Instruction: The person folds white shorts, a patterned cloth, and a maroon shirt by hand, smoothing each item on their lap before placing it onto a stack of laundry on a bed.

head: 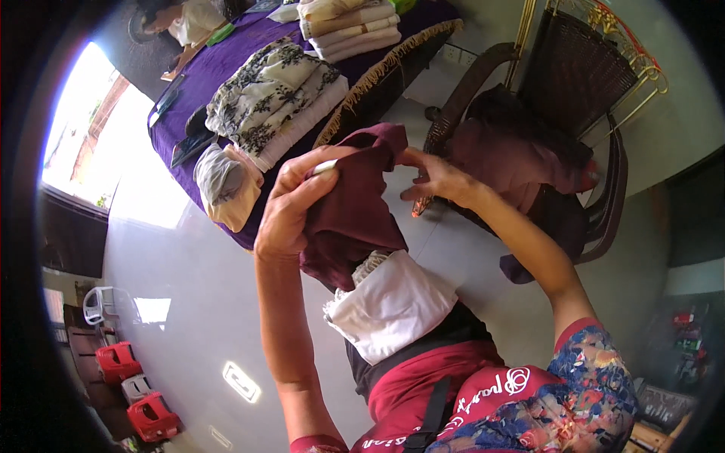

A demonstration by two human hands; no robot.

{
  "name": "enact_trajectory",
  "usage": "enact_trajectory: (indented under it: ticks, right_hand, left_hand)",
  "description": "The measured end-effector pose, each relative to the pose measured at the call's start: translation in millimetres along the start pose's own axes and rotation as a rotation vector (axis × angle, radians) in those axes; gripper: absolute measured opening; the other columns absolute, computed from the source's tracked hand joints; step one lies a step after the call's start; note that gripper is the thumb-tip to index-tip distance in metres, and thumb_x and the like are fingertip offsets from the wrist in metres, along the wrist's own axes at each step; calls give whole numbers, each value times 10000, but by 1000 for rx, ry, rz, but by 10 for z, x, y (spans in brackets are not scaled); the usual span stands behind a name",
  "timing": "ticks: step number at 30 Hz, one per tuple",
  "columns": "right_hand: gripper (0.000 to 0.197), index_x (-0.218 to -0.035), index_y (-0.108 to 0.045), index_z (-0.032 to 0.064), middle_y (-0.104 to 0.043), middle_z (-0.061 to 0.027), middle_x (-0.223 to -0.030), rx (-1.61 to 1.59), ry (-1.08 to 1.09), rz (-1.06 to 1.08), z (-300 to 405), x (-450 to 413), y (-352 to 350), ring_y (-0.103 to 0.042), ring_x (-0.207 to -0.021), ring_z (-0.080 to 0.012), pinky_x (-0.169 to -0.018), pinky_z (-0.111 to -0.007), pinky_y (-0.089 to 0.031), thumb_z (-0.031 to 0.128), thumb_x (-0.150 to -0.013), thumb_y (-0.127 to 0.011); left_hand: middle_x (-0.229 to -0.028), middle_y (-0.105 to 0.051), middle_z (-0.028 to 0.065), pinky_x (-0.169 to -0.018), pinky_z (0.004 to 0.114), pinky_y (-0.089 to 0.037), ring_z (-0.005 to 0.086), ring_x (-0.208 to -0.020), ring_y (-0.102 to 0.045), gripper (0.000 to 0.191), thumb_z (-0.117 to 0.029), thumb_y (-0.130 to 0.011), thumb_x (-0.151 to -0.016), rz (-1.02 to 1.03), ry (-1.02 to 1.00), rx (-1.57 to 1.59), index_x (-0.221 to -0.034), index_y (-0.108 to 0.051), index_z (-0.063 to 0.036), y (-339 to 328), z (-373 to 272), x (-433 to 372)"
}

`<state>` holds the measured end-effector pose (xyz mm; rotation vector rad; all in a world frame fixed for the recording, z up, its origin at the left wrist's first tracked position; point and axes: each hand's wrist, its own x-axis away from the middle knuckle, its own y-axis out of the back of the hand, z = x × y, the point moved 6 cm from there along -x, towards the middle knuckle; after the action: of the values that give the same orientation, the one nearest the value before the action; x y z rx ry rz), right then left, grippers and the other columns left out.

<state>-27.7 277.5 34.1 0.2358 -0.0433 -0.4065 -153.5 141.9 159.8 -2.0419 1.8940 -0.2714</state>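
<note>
My left hand point(300, 198) pinches a maroon cloth garment point(354, 195) between thumb and fingers and holds it up before me. At the garment's upper right edge is my right hand point(439, 175), fingers spread and curled; whether its fingertips grip the cloth is hard to see. The garment's lower end hangs over my lap. There, a folded white cloth point(393, 306) with a fringed or lacy edge lies on dark fabric.
A purple-covered table point(226, 68) with gold fringe bears a floral folded cloth point(272, 96), stacked pale cloths point(351, 28) and a grey-and-cream bundle point(229, 187). A dark woven armchair point(572, 73) holds maroon clothes point(510, 153). Another person point(195, 22) is beyond the table. Red plastic stools point(153, 416) stand lower left.
</note>
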Motion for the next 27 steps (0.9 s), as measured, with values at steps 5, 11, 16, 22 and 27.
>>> enact_trajectory:
  ticks: [5, 11, 16, 22, 27]
  right_hand:
    - [1019, -1421, -181, 129, -345, -138, -1386, -7, -184, 76, -480, 43, -93, -382, -1241, -240, -1001, -360, -337, 207, -610, -793]
    - [705, -1319, -400, 73, -504, -62, -1239, -346, -31, 249, -363, 75, -293, -485, -1113, -150, -924, -264, -406, 7, -674, -676]
    - [426, -1115, -582, -10, -608, -75, -1082, -651, 27, 249, -327, 205, -97, -558, -989, -132, -862, -238, -436, -57, -693, -607]
    - [299, -1023, -605, 0, -627, -36, -909, -635, 24, -54, -85, 441, 527, -576, -755, -88, -705, -208, -450, 5, -724, -587]
    - [183, -981, -630, 16, -625, 14, -840, -291, 57, -128, 291, 631, 638, -552, -766, -46, -713, -196, -436, 61, -805, -606]
  left_hand:
    - [-870, -612, 158, -731, 309, -463, 238, -791, -591, 316, -206, -579, -718, 63, -409, -192, -853, -615, 78, 160, -258, 142]
    - [-550, -501, 36, -479, 286, -363, 145, -485, -469, 225, -178, -566, -721, -4, -471, 147, -563, -454, -64, 431, -196, 240]
    - [-686, -569, 100, -561, 317, -445, 180, -609, -551, 174, -167, -558, -769, -34, -528, 119, -657, -492, -50, 500, -241, 334]
    - [-1070, -573, 176, -916, 439, -448, 297, -1011, -561, 315, -253, -577, -836, -84, -330, 285, -1014, -495, -7, 941, -34, 549]
    - [-1260, -482, 184, -971, 453, -410, 321, -1132, -497, 489, -340, -332, -946, -231, -345, 316, -1283, -399, 7, 1280, 127, 766]
